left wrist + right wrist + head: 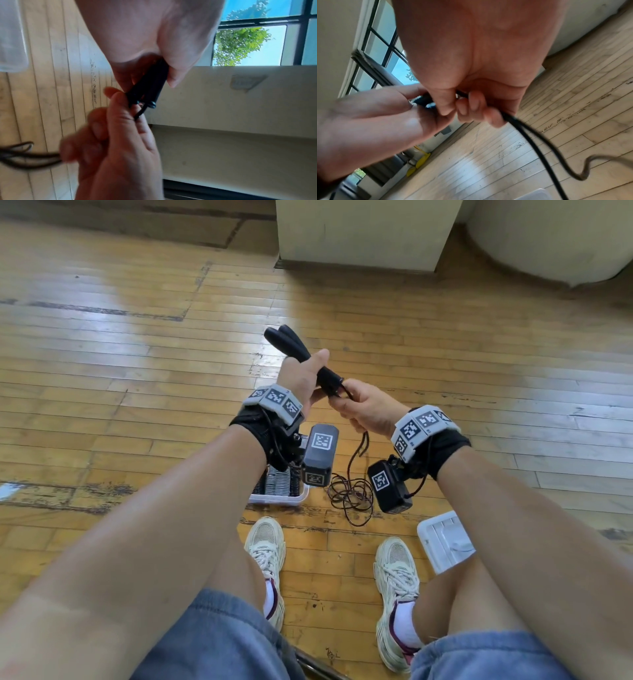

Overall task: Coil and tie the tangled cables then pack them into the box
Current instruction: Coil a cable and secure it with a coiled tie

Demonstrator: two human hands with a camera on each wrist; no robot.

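Two hands [337, 392], two black handles [294, 345]

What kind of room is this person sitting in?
Probably a big indoor room, maybe a hall or studio; I can't be sure. The worn wooden plank floor stretches wide, a window with dark bars shows trees outside, and a pale wall runs below it.

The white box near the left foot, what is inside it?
The white box holds a row of grey and dark items standing on edge. I cannot tell what they are; the left wrist camera covers much of the box.
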